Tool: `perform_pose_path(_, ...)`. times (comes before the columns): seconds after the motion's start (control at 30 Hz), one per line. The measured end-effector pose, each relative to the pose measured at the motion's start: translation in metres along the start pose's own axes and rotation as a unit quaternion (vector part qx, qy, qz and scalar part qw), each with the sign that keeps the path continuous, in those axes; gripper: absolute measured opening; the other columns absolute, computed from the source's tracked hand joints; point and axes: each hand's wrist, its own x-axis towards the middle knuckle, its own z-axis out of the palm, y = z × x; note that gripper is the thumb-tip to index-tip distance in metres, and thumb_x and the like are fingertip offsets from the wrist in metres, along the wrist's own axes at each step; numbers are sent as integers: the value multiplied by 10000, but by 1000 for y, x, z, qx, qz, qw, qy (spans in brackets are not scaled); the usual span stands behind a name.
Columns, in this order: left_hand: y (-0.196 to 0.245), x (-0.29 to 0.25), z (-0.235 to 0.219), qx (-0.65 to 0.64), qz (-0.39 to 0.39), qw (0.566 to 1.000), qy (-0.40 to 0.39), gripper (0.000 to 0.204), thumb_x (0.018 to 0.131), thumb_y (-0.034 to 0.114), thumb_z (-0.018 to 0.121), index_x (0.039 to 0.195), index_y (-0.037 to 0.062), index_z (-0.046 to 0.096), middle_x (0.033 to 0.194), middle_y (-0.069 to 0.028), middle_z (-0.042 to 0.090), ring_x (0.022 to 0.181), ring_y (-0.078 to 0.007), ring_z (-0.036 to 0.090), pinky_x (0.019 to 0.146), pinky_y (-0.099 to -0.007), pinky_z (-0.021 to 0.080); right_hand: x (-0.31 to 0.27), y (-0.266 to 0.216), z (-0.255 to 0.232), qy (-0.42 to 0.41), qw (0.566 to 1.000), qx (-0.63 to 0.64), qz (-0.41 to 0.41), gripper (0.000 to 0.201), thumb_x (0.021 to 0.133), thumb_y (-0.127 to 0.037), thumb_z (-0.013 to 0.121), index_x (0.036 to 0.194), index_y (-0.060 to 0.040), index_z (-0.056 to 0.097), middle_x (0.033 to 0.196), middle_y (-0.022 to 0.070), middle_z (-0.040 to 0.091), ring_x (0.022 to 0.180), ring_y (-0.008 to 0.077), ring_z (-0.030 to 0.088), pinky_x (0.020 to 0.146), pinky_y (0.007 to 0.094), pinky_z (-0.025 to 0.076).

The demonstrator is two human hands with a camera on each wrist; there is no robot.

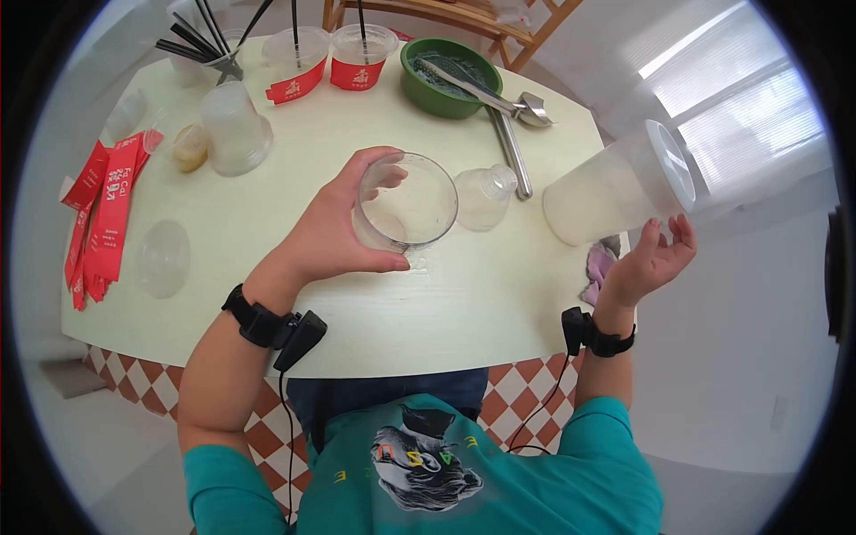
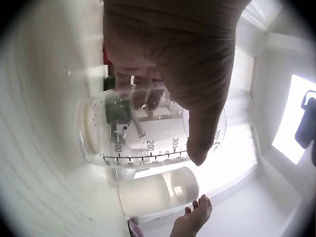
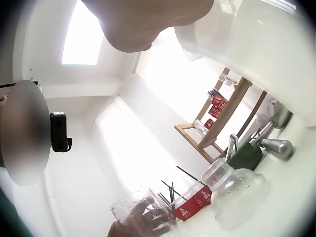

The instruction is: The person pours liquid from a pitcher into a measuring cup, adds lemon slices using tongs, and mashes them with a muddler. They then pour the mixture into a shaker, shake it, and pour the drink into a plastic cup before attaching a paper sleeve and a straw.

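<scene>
My left hand (image 1: 334, 218) grips a clear measuring cup (image 1: 408, 201) from its left side, fingers and thumb spread round the wall. In the left wrist view, black graduations and droplets show on the measuring cup (image 2: 148, 143). A tall translucent container (image 1: 602, 187) with a white lid (image 1: 670, 165) stands at the right, pale contents filling its lower part. Close beside the lid, my right hand (image 1: 655, 259) is raised with loosely bent fingers and nothing in its palm. Between cup and container sits a clear dome-shaped plastic piece with a narrow neck (image 1: 486, 198).
A green bowl (image 1: 419, 89) holds a metal scoop (image 1: 464, 82) at the back; another metal tool (image 1: 513, 156) lies beside it. Cups with red sleeves (image 1: 358, 73), black straws (image 1: 201, 40), an upturned cup (image 1: 234, 129) and red sleeves (image 1: 111, 214) are leftward. A purple cloth (image 1: 599, 272) lies right.
</scene>
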Motion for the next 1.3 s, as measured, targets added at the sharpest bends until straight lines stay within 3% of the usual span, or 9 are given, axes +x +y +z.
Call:
perform_pose_path(0.13,-2,-1,1,-4,-11,1000,4,1051,485,194,891,1391,111,365,1270,-87,537,1226,-222,499,1054,-407,371,14,30,-14,27,979,136,147,525,918,-179,589,1311,36,316,1276,150,365,1151,197,429,972,318,378)
perform_pose_path(0.2,-4,0,2,-8,-10,1000,1,1058,481,209,895,1391,111,365,1269,-85,537,1225,-221,499,1052,-406,371,22,34,-8,42,978,134,156,530,941,-228,574,1305,52,309,1260,150,389,1145,205,435,1015,325,354)
perform_pose_path(0.4,-8,1,6,-28,2,999,22,1077,470,261,909,1389,108,369,1264,-84,534,1224,-231,493,1039,-407,368,57,55,-7,-6,930,277,242,561,961,-387,539,1294,36,382,1226,156,514,1189,227,466,1025,356,355)
perform_pose_path(0.5,-2,3,15,-54,-7,999,9,1063,482,260,905,1387,104,370,1256,-85,534,1216,-236,495,1037,-409,367,81,82,-9,-29,895,346,279,609,979,-488,400,1302,23,477,1347,152,507,1245,282,469,1066,420,329)
perform_pose_path(0.57,0,4,20,-48,-13,998,-25,1052,492,257,902,1388,103,371,1248,-88,535,1207,-237,500,1031,-413,375,95,99,-16,-127,769,507,369,512,962,-455,485,1248,-32,531,1323,96,540,1225,247,492,1041,414,371)
perform_pose_path(0.67,6,6,29,-61,-3,998,-31,1049,496,250,902,1389,103,371,1243,-90,538,1198,-235,507,1022,-414,387,107,111,-14,-109,727,513,443,494,942,-438,517,1235,-41,543,1285,99,565,1210,262,506,1042,405,382)
perform_pose_path(0.9,23,10,50,-66,-3,997,-36,993,509,191,893,1363,114,392,1210,-97,549,1193,-230,514,1028,-416,402,92,81,-15,-64,778,476,405,505,917,-391,508,1258,-19,530,1262,131,580,1183,296,533,1025,421,412)
perform_pose_path(0.97,25,11,55,-72,3,996,-49,988,510,202,891,1357,107,393,1208,-101,552,1182,-234,521,1014,-409,416,82,62,-20,-60,820,446,355,457,912,-347,511,1226,-15,541,1232,128,589,1171,280,540,1007,408,425)
perform_pose_path(1.3,29,7,56,-33,5,998,-55,1020,491,267,898,1362,103,392,1198,-105,557,1159,-246,534,1002,-431,418,30,-7,-41,-126,851,413,298,536,922,-377,431,1248,42,499,1190,173,589,1119,271,575,938,385,467)
